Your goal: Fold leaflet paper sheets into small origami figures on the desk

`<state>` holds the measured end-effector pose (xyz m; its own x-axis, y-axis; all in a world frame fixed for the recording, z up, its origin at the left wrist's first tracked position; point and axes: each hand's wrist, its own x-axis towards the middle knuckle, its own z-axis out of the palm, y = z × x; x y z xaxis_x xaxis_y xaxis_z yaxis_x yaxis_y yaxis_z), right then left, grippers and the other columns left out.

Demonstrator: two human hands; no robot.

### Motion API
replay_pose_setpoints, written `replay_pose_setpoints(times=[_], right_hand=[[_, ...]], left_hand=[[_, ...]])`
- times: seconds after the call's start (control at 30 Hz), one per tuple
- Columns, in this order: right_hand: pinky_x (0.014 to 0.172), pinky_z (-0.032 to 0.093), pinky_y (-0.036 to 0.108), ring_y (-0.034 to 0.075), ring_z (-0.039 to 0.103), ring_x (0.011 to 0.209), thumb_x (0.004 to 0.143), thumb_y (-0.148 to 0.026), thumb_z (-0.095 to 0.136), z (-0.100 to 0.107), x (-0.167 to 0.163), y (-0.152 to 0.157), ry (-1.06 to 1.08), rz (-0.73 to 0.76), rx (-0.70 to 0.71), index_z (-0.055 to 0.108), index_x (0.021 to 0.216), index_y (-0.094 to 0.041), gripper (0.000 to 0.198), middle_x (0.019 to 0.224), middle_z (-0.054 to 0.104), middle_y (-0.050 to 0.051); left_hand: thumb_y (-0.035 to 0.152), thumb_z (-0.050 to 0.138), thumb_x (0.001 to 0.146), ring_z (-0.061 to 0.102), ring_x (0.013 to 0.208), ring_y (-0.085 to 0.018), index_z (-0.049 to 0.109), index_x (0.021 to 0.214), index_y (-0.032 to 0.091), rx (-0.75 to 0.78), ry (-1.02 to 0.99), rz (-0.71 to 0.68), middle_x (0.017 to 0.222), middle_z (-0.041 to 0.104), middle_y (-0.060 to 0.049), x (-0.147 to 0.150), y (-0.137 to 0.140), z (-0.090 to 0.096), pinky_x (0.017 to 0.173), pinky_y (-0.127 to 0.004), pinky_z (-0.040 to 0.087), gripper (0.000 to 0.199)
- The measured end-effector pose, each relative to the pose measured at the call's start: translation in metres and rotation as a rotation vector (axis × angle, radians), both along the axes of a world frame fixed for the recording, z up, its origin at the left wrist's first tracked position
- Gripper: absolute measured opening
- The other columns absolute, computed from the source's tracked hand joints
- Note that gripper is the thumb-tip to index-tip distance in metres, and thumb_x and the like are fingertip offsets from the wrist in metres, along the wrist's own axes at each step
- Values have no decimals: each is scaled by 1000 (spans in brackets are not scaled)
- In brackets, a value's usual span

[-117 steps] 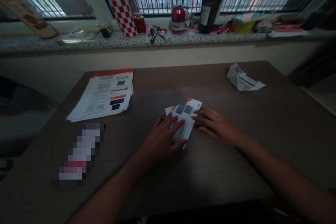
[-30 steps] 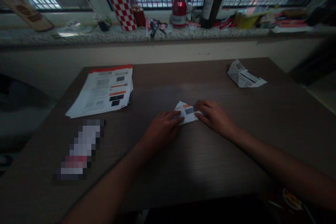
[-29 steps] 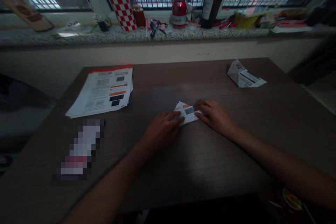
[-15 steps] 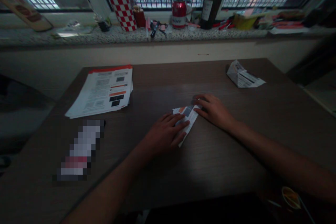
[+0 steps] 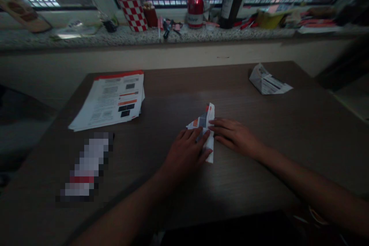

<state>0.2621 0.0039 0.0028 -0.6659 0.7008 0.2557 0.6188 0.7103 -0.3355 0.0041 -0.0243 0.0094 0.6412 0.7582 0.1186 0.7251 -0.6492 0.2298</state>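
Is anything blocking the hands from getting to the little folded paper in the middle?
No, nothing visible is: the left hand lies on the folded paper, and the right hand reaches its right edge. The paper stack and the other folded piece lie farther back, off to either side.

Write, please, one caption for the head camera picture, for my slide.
Left hand and right hand touch a folded, printed paper on a brown table.
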Motion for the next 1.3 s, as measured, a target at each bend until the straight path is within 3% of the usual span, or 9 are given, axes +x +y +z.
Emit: replay_pose_setpoints(times=[0.47, 0.73, 0.87, 0.97, 1.13, 1.3], right_hand=[[114, 51, 53, 27, 58, 140, 108, -32, 57, -6, 0, -2, 39, -46, -48, 64, 142, -28, 35, 151, 63, 7], [115, 48, 57, 28, 57, 142, 107, -33, 57, -5, -1, -2, 54, -44, -82, 63, 143, -31, 36, 152, 63, 6], [114, 50, 54, 28, 60, 139, 108, -32, 56, 0, 0, 3, 72, -41, -97, 63, 143, -31, 36, 149, 65, 7], [114, 51, 52, 27, 60, 138, 108, -32, 54, 3, 0, 11, 109, -71, -96, 59, 149, -29, 41, 150, 64, 9], [124, 41, 55, 30, 45, 152, 108, -35, 53, -3, -4, 28, 51, -102, -27, 44, 161, -24, 55, 165, 47, 12], [122, 42, 58, 30, 46, 151, 107, -35, 55, -10, -8, 34, 32, -125, -41, 44, 162, -29, 56, 165, 48, 10]], left_hand=[[50, 62, 103, 55, 137, -32, 54, 150, 22, -56, -53, -44, 153, 58, -11, -6, 0, 3, 120, -54, 41, 56], [50, 61, 103, 38, 155, -31, 54, 150, 20, -84, -118, -80, 162, 48, -13, -6, 3, -6, 128, -52, 32, 57], [54, 61, 102, 37, 155, -31, 54, 149, 20, -100, -100, -93, 163, 49, -12, -6, 6, -6, 128, -52, 32, 59], [54, 63, 101, 40, 154, -31, 55, 148, 21, -102, -102, -87, 162, 51, -10, -5, 7, -4, 127, -51, 32, 58], [53, 64, 100, 40, 153, -30, 51, 152, 22, -103, -117, -85, 161, 53, -9, -5, 8, -2, 126, -50, 32, 62], [56, 64, 99, 41, 152, -32, 43, 160, 22, -101, -114, -98, 160, 54, -9, -6, 11, -2, 124, -52, 34, 73]])
